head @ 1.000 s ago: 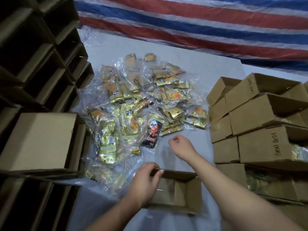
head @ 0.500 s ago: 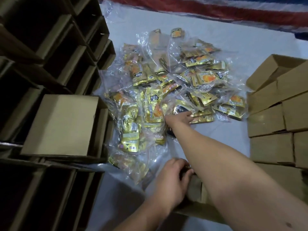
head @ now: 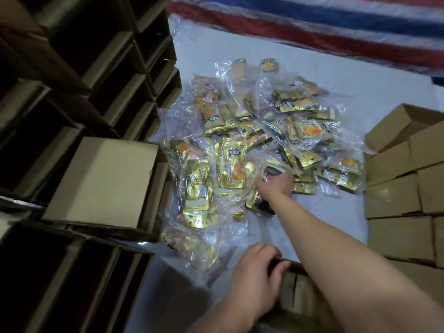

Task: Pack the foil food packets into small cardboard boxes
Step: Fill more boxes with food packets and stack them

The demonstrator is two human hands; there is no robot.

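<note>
A heap of gold foil food packets [head: 264, 145], many inside clear plastic bags, covers the middle of the white surface. My right hand [head: 276, 186] reaches into the near side of the heap, fingers closed around a dark packet in a clear bag [head: 272, 170]. My left hand [head: 254, 282] grips the far rim of a small open cardboard box [head: 298, 294] at the bottom, which my right forearm partly hides.
Empty dark-looking cardboard boxes are stacked along the left [head: 96, 80], with one pale box [head: 101, 181] in front. More brown boxes stand at the right [head: 403, 179]. A red, white and blue striped tarp [head: 312, 27] lies at the back.
My right hand went from above the open box forward into the heap and closed on a bagged packet. The left hand stayed on the box rim. The camera shifted left and forward.
</note>
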